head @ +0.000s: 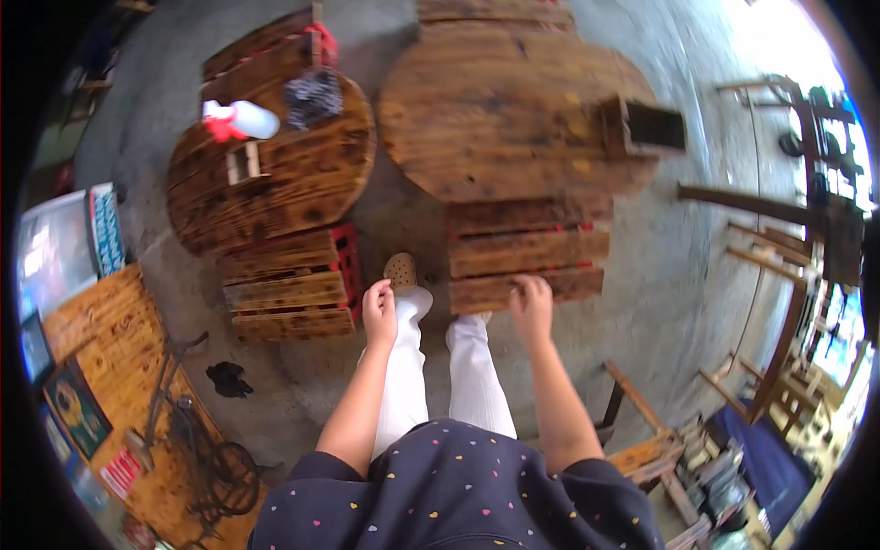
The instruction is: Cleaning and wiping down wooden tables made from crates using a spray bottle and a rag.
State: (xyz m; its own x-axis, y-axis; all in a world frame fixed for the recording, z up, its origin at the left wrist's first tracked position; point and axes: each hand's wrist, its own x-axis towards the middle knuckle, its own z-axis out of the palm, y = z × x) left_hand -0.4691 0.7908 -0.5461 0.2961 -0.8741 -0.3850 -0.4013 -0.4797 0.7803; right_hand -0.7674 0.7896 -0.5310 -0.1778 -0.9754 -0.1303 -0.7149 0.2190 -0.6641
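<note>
My left hand (379,313), empty with its fingers loosely curled, hangs over my white trouser leg, just right of a slatted wooden seat on a red crate (292,292). On the other side, my right hand (533,306) is also empty, its bent fingers above the front slats of another wooden bench (529,254). Ahead on the left stands a round wooden table (309,179). On it lie a white spray bottle with a red head (251,120), a crumpled dark cloth (314,98) and a small wooden box (243,163). A larger round wooden table (509,103) stands ahead on the right.
A wooden box (646,128) sits at the large table's right edge. Black cloth (229,379) lies on the concrete floor (295,385). At lower left, a wooden panel (117,330) has a bicycle-like metal piece (206,454) by it. Wooden furniture frames (777,330) line the right.
</note>
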